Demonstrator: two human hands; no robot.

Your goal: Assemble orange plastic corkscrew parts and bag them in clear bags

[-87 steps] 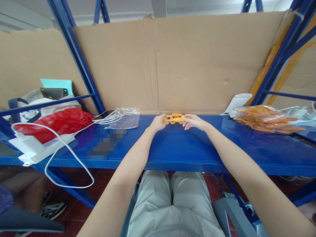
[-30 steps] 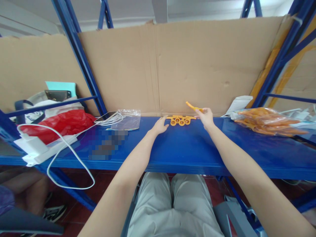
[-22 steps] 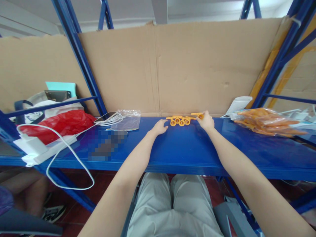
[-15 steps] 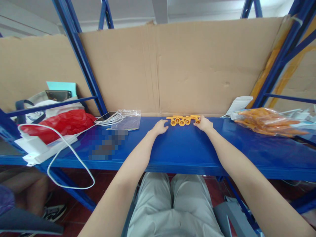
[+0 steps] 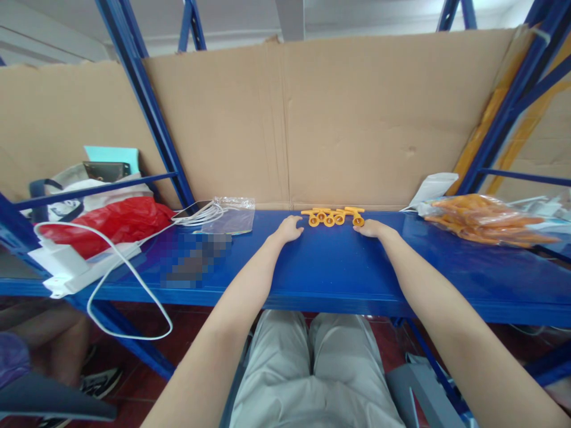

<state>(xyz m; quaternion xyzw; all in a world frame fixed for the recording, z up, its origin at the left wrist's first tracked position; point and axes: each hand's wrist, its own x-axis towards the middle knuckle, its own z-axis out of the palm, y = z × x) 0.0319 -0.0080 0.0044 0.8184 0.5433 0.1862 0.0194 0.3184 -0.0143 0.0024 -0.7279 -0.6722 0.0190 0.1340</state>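
A row of several small orange plastic parts point(image 5: 332, 216) lies at the back of the blue shelf point(image 5: 321, 267), against the cardboard wall. My left hand point(image 5: 288, 228) rests on the shelf just left of the row, fingers loosely curled, holding nothing. My right hand point(image 5: 372, 228) lies flat on the shelf just in front of the rightmost orange part, fingers stretched out and empty.
A clear bag of orange parts point(image 5: 484, 217) lies at the right, with white packaging point(image 5: 432, 187) behind it. A clear bag and coiled white cable point(image 5: 218, 213) sit left of centre. A red bag point(image 5: 107, 221) and white charger point(image 5: 62, 267) are far left. Another person's legs point(image 5: 49, 351) show lower left.
My right hand brought one orange part down from the air, set it at the right end of the row and let go. My left hand stayed put.
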